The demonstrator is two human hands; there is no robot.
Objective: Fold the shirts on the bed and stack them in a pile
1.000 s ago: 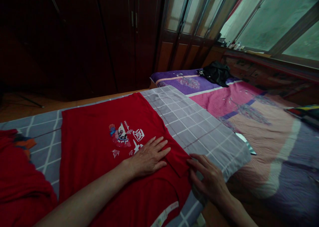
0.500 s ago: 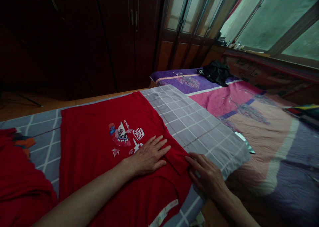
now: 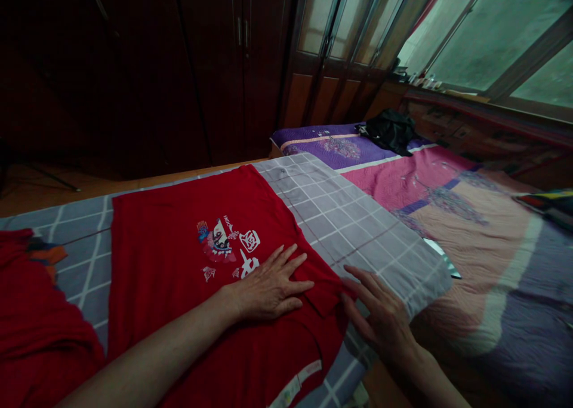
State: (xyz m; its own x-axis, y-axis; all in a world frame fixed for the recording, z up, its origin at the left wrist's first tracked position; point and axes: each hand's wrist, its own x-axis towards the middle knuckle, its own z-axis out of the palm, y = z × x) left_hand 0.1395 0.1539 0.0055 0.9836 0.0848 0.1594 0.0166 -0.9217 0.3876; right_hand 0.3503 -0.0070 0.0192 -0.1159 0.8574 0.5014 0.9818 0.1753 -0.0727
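Observation:
A red T-shirt (image 3: 156, 258) with a printed picture and white characters lies spread on a grey checked cloth (image 3: 340, 217). Palm down, my left hand (image 3: 268, 285) rests flat on the shirt with its fingers spread. The thumb and a finger of my right hand (image 3: 380, 312) pinch the shirt's right edge, where the sleeve is folded over the body and pulled to a point. Its other fingers are stretched out over the cloth. The neckline with a pale label strip (image 3: 298, 384) shows near the bottom.
More red clothing (image 3: 40, 330) lies at the left. Beyond the cloth is a bed with a colourful quilt (image 3: 465, 241) and a black garment (image 3: 389, 130) on it. Dark wardrobes (image 3: 215, 67) stand along the back, and a window (image 3: 492, 43) is at the upper right.
My right hand has shifted slightly to the right, drawing the shirt's edge a little outward, and its fingers are straighter. The left hand has spread its fingers wider on the shirt.

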